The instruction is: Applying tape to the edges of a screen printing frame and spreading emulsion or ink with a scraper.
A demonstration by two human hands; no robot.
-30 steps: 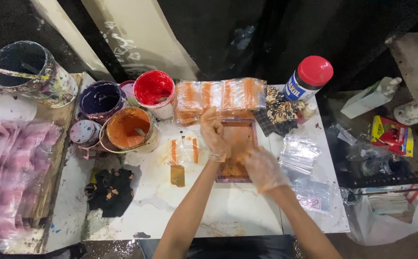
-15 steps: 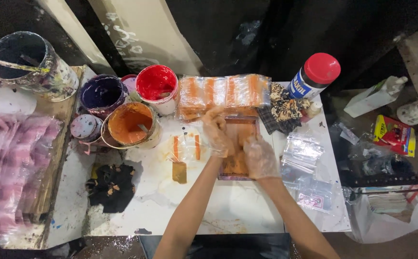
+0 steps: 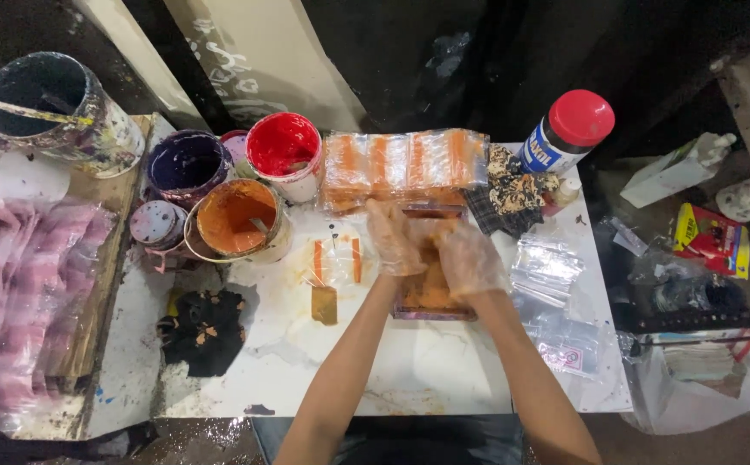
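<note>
A paint-stained white table (image 3: 409,370) fills the view. At its middle, the left hand (image 3: 395,238) and right hand (image 3: 469,258), both in clear gloves, press down side by side on an orange-smeared rectangular frame (image 3: 431,297), fingers curled over it; whether they grip anything I cannot tell. An orange paint cup (image 3: 239,220) stands well apart, left.

Both gloved hands — left hand (image 3: 395,239), right hand (image 3: 469,257) — cover most of the orange-stained tray (image 3: 431,297); whatever they press there is hidden.
</note>
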